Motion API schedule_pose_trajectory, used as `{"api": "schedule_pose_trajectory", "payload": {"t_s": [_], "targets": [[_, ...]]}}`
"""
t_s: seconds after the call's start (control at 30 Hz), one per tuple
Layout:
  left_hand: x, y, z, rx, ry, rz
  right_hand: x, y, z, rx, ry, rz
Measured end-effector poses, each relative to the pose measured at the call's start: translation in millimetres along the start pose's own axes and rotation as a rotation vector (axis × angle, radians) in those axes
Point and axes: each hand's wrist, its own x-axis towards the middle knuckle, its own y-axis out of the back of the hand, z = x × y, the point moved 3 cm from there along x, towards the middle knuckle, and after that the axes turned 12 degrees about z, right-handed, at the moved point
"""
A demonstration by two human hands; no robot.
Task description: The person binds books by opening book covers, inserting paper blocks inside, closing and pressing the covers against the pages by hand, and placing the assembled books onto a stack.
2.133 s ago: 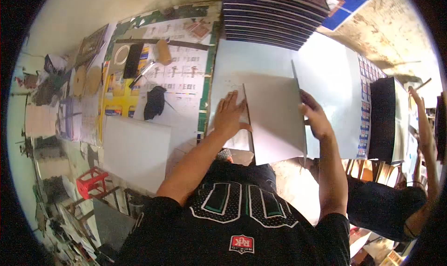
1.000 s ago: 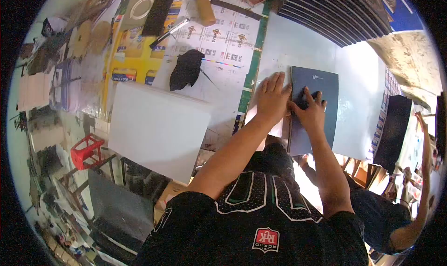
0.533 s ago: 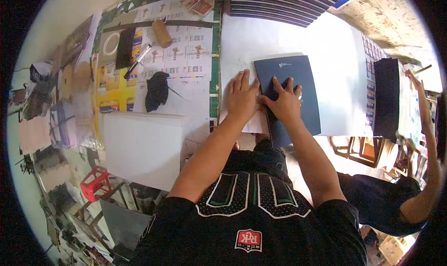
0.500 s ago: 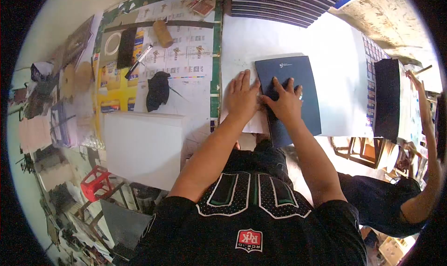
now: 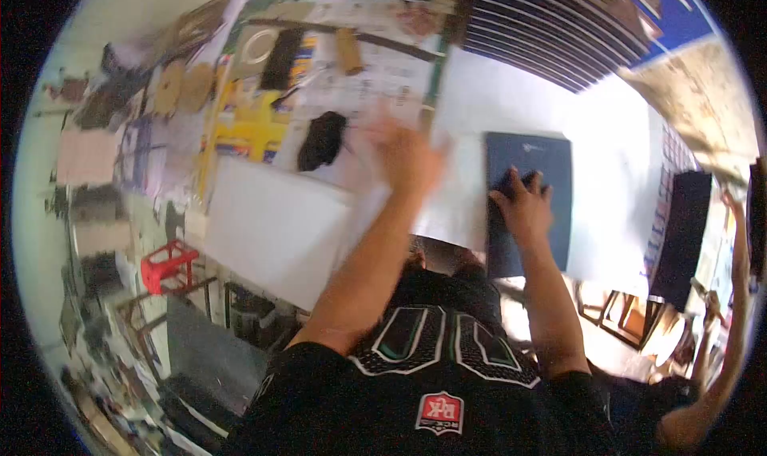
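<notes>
A dark blue hardback cover or book [image 5: 551, 160] with small pale print near its top lies on the white work surface [image 5: 463, 97], its lower end reaching the near edge. My right hand [image 5: 527, 208] rests on it with fingers spread. To the left, my left hand [image 5: 407, 160] is in the air, touching no book; motion smears its fingers. Nearest to that hand is a crumpled black cloth [image 5: 322, 140] on the printed sheet. A thick stack of white paper [image 5: 276, 220] sits below the cloth.
Dark books [image 5: 551, 25] are stacked at the far side. A brown block [image 5: 348, 51] and a tape roll [image 5: 258, 47] lie at the upper left. A red stool [image 5: 169, 266] stands lower left. Another person's arm [image 5: 735, 272] reaches in at the right, beside a black slab [image 5: 683, 236].
My left hand has lifted off the book's left edge and moved left toward the cloth. My right hand stays on the book. The whole view has shifted and tilted.
</notes>
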Motion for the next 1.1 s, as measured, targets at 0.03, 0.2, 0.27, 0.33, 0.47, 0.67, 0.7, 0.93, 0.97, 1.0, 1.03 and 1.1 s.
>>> {"api": "schedule_pose_trajectory", "payload": {"t_s": [0.03,0.2,0.27,0.33,0.47,0.67,0.7,0.93,0.97,1.0,1.03,1.1], "targets": [[20,-10,-21,0.073,0.075,0.424,1,-4,3,-0.024,0.002,-0.022],[62,-84,-133,0.201,0.427,0.201,0,2,9,0.080,-0.019,0.026],[72,-90,-131,0.332,0.223,0.208,-3,-3,12,0.128,-0.016,0.001],[58,-70,-95,-0.119,0.090,0.321,-7,-10,17,0.173,-0.021,0.022],[1,-28,99,-0.676,-0.264,0.124,-5,-15,25,0.236,-0.010,0.060],[-45,-98,249,-0.478,-1.465,-0.264,-9,-43,21,0.257,0.027,-0.093],[-40,-106,257,-0.345,-1.537,-0.196,-8,-39,25,0.261,0.018,-0.097],[30,-128,288,-0.378,-1.389,-0.156,-9,-24,28,0.394,-0.008,-0.007],[35,-126,288,-0.381,-1.389,-0.149,-9,-23,29,0.379,0.002,0.006],[42,-128,287,-0.352,-1.355,-0.144,-7,-21,30,0.357,0.013,0.027],[49,-127,286,-0.325,-1.320,-0.140,-7,-21,30,0.345,0.014,0.041],[67,-112,278,-0.531,-1.050,-0.116,-8,-23,28,0.323,-0.011,0.041]]}}
